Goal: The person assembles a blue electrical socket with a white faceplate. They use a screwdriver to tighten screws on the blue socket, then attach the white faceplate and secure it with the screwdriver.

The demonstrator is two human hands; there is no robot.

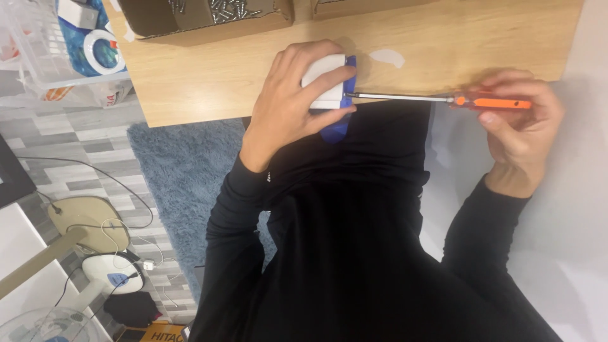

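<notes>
Two hands at work — left hand (288, 104) grips a light, rigid white-blue part (329, 82); right hand (522, 123), at 3 o'clock, pinches the screwdriver (443, 99) handle — likely slippery.

A light wooden worktop (209, 82) is stretching across the top, with an open cardboard box (202, 19) of screws sitting at its far edge. Below it a blue-grey rug (183, 171) is lying on grey plank-patterned flooring (82, 145) (cables are trailing across it). At the right a plain white wall (570, 240) is catching soft, even light.
</notes>
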